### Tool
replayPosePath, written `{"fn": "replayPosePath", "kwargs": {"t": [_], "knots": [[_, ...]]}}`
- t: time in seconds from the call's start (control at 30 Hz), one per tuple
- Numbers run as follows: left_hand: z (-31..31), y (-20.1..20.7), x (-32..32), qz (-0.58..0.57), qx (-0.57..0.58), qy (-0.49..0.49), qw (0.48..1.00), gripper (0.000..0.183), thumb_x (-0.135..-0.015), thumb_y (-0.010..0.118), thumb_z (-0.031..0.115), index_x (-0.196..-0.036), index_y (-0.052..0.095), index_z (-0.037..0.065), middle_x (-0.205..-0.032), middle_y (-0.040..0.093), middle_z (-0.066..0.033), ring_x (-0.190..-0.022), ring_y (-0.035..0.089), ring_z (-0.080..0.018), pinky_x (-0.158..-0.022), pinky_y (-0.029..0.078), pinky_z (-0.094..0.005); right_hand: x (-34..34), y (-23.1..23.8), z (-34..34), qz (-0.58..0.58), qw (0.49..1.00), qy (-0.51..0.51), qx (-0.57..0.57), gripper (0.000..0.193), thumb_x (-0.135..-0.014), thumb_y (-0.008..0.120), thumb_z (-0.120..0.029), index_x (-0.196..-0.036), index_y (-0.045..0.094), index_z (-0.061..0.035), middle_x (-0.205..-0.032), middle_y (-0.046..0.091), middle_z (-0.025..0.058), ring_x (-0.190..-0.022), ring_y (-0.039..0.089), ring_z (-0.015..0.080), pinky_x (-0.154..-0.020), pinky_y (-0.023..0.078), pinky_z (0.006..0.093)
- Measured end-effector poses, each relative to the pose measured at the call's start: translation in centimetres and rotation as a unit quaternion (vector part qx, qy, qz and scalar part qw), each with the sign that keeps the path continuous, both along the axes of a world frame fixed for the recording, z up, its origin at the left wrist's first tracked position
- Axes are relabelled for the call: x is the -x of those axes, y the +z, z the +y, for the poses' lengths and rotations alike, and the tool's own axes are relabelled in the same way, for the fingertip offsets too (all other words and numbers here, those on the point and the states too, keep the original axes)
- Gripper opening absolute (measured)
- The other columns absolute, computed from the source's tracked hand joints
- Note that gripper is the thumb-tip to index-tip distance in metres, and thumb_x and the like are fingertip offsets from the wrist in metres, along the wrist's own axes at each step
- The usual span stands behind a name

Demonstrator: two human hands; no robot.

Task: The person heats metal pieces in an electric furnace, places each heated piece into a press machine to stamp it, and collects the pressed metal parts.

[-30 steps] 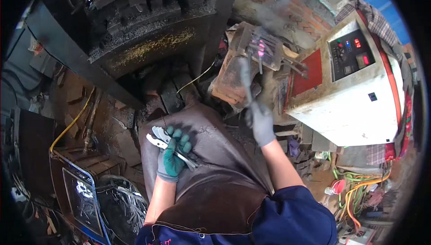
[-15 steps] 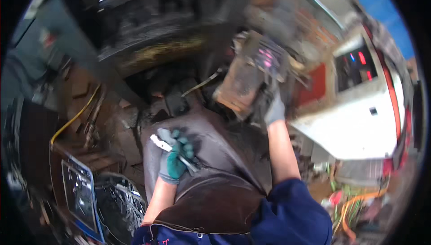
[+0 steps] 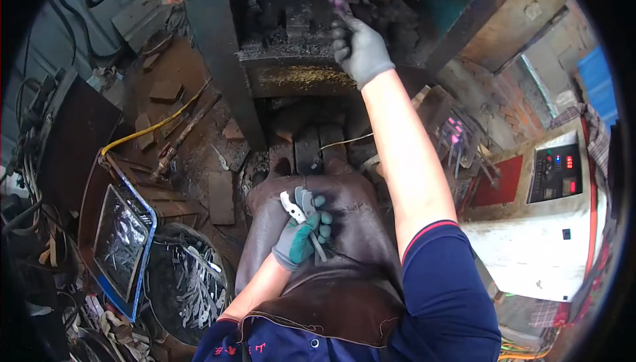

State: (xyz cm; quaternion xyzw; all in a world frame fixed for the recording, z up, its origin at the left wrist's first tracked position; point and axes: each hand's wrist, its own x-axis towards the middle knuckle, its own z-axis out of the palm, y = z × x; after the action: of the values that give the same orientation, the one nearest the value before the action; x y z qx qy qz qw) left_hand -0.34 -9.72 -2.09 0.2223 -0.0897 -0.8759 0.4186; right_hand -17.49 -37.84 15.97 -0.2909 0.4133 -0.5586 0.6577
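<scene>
My left hand (image 3: 296,241), in a grey and green glove, is closed around a few flat metal pieces above my lap. One is a shiny silver piece with holes (image 3: 292,208); a duller grey piece (image 3: 304,200) lies beside it. My right hand (image 3: 363,54), in a grey glove, reaches far forward to the dark machine's bed (image 3: 298,27). Its fingers are closed on a metal piece with a pink-glowing end (image 3: 339,5), whose held end is mostly hidden. Several more metal pieces with pink-glowing ends (image 3: 455,130) rest at the heater on the right.
A white control cabinet (image 3: 530,249) with a lit display stands at right. At lower left are a round tub of metal pieces (image 3: 225,289) and a blue-edged tray (image 3: 149,249). A dark upright post (image 3: 225,50) flanks the machine. Bricks (image 3: 220,197) lie on the floor.
My right hand has left the heater at right and moved forward and left to the machine, with a glowing piece. The view has turned; my left hand keeps its metal pieces.
</scene>
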Motion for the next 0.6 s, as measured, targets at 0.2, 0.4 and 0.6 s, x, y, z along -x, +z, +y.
{"fn": "replayPosePath", "kwargs": {"t": [0.2, 0.4, 0.6], "knots": [[1.1, 0.1, -2.4, -0.010, 0.008, 0.041, 0.999, 0.040, -0.090, 0.058, 0.018, -0.127, 0.044, 0.013, -0.094, 0.058, -0.0045, -0.075, 0.056, -0.0159, -0.066, 0.047, -0.0287, -5.2, -3.7, 13.4, 0.135, 0.980, -0.093, 0.117, 0.032, -0.096, 0.046, -0.030, -0.080, 0.058, -0.0057, -0.053, 0.049, 0.0003, -0.037, 0.041, 0.0082, -0.034, 0.028, 0.0216], [0.4, -3.9, 1.9, -0.055, 0.139, 0.021, 0.989, 0.027, -0.089, 0.061, 0.030, -0.105, 0.061, 0.009, -0.092, 0.061, -0.0023, -0.076, 0.058, -0.0112, -0.062, 0.049, -0.0248, -15.8, 0.4, 21.1, 0.270, 0.890, 0.228, 0.289, 0.035, -0.096, 0.049, -0.030, -0.112, 0.055, 0.0008, -0.079, 0.064, 0.0063, -0.065, 0.058, 0.0082, -0.057, 0.046, 0.0209], [-0.4, -1.0, -0.4, -0.075, 0.130, -0.046, 0.988, 0.033, -0.092, 0.053, 0.025, -0.116, 0.057, 0.003, -0.095, 0.062, -0.0061, -0.080, 0.060, -0.0133, -0.060, 0.051, -0.0217, -4.8, -6.8, 20.2, 0.197, 0.968, 0.038, 0.151, 0.027, -0.096, 0.049, -0.027, -0.104, 0.058, -0.0021, -0.076, 0.062, 0.0036, -0.063, 0.057, 0.0100, -0.056, 0.047, 0.0229]]}}
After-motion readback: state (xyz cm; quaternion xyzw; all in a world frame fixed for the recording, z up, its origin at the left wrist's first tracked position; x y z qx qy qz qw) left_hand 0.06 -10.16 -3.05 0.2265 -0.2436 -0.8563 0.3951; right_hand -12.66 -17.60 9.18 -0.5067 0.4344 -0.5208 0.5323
